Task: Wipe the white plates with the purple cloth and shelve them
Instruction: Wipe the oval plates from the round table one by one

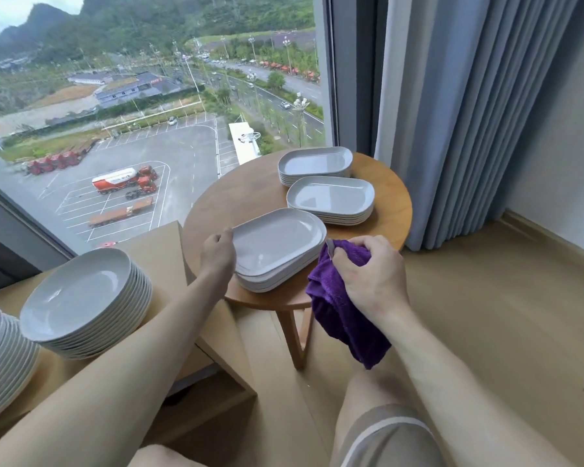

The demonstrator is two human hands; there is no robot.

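With the top oblong plate (277,242) of the near stack pinched at its rim by the left hand (217,252), the purple cloth (343,298) bunched in the right hand (368,274) is best swept firmly across it.

Plate stacks on two surfaces

Three oblong-plate stacks (279,247) are set on the round table (236,193); round-plate stacks (81,298) are placed left, on the bench (162,244).

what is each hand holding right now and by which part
The left hand grips the top oblong plate by its left rim; the right hand clutches the purple cloth by its bunched upper end.
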